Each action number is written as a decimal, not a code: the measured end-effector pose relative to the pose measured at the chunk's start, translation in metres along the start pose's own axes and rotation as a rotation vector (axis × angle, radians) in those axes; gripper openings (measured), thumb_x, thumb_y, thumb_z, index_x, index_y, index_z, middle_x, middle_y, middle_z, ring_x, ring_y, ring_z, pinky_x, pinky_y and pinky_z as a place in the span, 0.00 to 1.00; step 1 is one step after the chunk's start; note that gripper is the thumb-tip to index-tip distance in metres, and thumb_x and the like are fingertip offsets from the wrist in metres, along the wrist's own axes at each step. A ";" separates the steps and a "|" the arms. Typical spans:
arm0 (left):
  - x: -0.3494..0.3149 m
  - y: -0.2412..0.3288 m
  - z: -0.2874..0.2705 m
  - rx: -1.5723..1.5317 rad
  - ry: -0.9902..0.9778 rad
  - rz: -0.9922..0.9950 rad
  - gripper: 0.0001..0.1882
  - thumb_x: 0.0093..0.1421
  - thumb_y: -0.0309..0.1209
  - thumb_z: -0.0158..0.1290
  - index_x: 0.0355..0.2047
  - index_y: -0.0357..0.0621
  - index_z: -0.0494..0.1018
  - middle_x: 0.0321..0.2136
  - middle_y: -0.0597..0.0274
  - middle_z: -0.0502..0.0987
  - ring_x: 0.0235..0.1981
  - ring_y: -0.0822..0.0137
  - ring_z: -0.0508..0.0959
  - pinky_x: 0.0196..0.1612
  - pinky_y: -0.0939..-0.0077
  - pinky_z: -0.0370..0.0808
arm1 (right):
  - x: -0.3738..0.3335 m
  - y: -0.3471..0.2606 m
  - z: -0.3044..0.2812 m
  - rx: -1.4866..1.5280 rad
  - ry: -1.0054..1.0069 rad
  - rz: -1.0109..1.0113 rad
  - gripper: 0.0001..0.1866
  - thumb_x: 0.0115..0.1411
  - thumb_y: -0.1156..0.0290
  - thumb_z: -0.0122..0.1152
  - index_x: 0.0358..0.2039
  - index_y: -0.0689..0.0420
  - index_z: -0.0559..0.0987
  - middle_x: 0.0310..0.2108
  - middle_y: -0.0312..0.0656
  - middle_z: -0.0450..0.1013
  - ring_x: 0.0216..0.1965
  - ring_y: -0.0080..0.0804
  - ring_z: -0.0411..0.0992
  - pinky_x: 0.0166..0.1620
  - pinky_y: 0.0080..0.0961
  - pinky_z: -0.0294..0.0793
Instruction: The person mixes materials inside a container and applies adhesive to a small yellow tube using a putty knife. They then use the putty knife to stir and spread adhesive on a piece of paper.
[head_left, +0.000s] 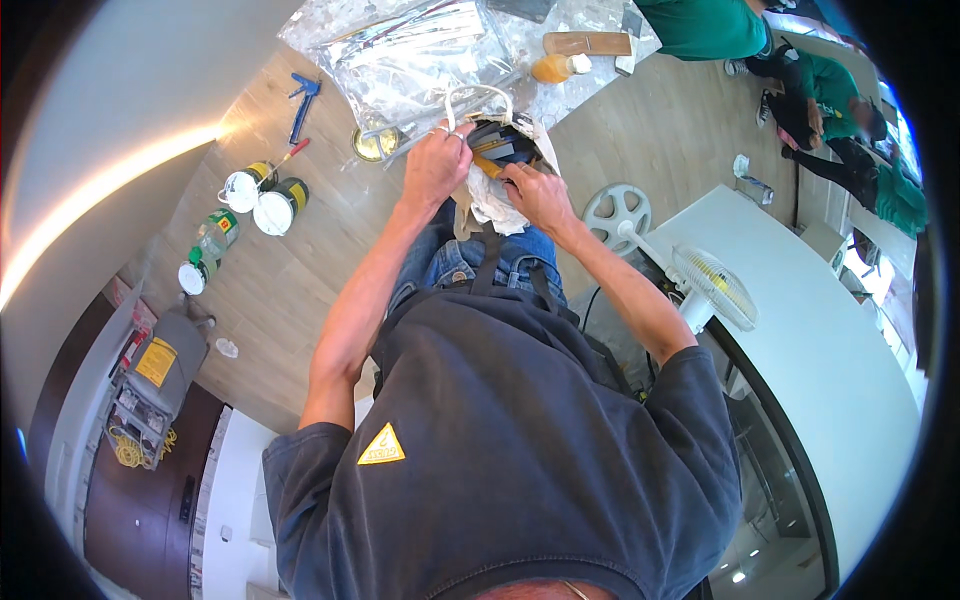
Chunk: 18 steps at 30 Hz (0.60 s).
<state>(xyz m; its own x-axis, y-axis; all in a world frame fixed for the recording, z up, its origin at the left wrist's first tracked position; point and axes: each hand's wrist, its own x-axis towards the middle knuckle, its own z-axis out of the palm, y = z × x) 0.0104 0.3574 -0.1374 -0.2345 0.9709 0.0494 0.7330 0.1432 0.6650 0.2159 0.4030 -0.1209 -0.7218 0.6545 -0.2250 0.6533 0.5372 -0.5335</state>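
A cream cloth bag [543,146] with white rope handles is held before my waist, at the table's near edge. My left hand [438,163] is closed on the bag's left rim, by the foot of a rope handle. At the opposite side, my right hand [541,200] has its fingers closed at the end of an orange-yellow tool handle [487,167]; what the handle belongs to is hidden. Dark and grey tools [506,143] fill the bag's mouth, too crowded to tell apart. A crumpled white cloth [492,206] hangs below my hands.
On the stained table [590,100] lie a clear plastic bag [415,60], an orange bottle [560,68] and a wooden block [587,43]. Cans [282,207], a blue caulking gun [304,105] and a green bottle [213,237] stand or lie left. A fan [712,285] stands right; people in green are beyond.
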 end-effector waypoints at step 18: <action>0.027 -0.009 -0.020 -0.070 -0.332 -0.040 0.17 0.54 0.28 0.52 0.45 0.48 0.80 0.30 0.46 0.77 0.38 0.47 0.77 0.44 0.56 0.74 | 0.020 0.004 -0.016 0.085 -0.146 0.219 0.15 0.61 0.58 0.57 0.42 0.55 0.76 0.26 0.49 0.78 0.34 0.49 0.78 0.38 0.45 0.76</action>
<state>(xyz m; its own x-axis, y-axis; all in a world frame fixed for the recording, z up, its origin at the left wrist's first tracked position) -0.0157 0.3782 -0.1273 -0.0329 0.9761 -0.2150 0.6788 0.1797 0.7120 0.2078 0.4269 -0.1152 -0.5947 0.6634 -0.4542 0.7804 0.3406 -0.5243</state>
